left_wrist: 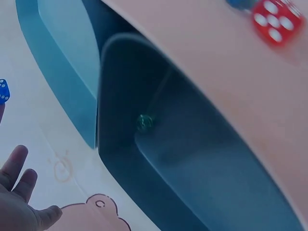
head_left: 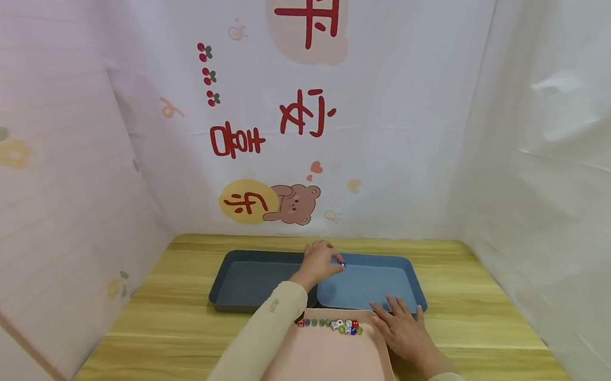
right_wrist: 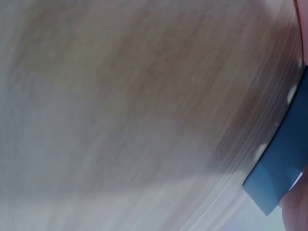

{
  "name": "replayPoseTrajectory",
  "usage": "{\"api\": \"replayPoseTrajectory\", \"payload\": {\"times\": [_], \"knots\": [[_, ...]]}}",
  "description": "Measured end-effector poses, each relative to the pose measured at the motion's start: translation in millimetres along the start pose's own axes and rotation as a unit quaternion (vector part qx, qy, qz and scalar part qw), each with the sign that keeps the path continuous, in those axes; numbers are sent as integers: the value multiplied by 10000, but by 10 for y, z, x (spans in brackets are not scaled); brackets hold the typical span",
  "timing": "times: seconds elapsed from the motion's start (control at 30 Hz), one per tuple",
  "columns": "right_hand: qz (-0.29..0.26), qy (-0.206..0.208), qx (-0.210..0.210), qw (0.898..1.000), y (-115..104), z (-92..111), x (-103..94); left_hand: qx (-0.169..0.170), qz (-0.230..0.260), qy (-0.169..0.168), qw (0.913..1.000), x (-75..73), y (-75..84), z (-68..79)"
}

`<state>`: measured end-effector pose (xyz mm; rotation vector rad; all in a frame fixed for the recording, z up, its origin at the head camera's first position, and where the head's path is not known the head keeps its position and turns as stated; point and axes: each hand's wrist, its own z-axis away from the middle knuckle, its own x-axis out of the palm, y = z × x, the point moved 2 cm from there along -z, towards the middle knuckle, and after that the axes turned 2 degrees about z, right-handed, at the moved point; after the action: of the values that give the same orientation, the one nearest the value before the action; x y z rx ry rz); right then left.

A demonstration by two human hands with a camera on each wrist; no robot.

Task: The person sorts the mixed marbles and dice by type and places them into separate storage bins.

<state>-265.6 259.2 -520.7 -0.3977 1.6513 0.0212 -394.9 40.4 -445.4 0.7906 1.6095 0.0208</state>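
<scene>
My left hand reaches over the meeting edges of two trays and pinches a blue die with white pips. In the left wrist view that blue die sits at a fingertip, while the other fingers are spread. Below it in the head view lies the light blue tray. To the left is a dark blue-grey tray; the left wrist view shows a green glass marble inside it. My right hand, fingers spread, rests by the near right corner of the light blue tray, beside the pink tray.
Along the pink tray's far side runs a row of dice and marbles, with a red die at its left end and a blue die towards the right. A wood-grain tabletop carries the trays. Printed white cloth encloses the back and sides.
</scene>
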Motion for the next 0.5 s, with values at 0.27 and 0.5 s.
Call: {"api": "replayPoseTrajectory", "payload": {"times": [0.27, 0.5], "knots": [[-83, -91, -2, 9999, -21, -12, 18, -51, -209, -2, 9998, 167, 94, -49], [-70, 32, -14, 10000, 3, -23, 23, -122, -290, -3, 9995, 202, 73, -102]]}}
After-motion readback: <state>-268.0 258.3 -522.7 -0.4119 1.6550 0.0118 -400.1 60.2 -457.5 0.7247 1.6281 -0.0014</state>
